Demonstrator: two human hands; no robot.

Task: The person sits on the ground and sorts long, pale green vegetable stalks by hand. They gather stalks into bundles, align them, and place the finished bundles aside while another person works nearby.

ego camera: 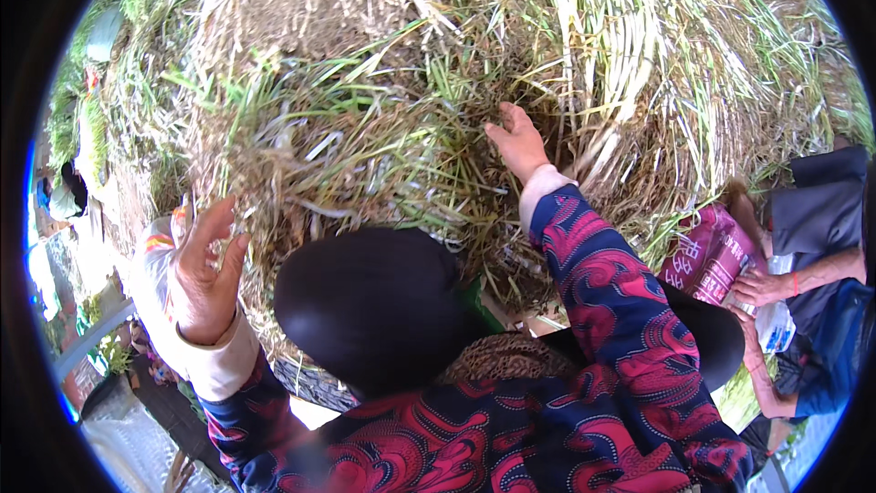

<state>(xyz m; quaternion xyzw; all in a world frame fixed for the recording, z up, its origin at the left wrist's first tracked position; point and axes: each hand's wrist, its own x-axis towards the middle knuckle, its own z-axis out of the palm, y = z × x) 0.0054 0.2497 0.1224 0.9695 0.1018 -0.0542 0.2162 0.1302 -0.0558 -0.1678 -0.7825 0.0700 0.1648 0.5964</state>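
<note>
Before me lies a large loose heap of green and dry plant stalks. My right hand reaches over the middle of the heap, fingers apart, with nothing seen in it. At the left, my left hand is raised with thumb and fingers spread and holds nothing visible. Beside and partly behind it is a whitish plastic bag with orange marks. A denser bundle of cut stalks, wrapped at its far side, lies at the top. Long pale green stalks fan out beyond my right hand.
At the right, another person's hands are at a purple printed package. My dark-covered knee stands against the near edge of the heap. Pink flowers and a grey metal bar are at the lower left.
</note>
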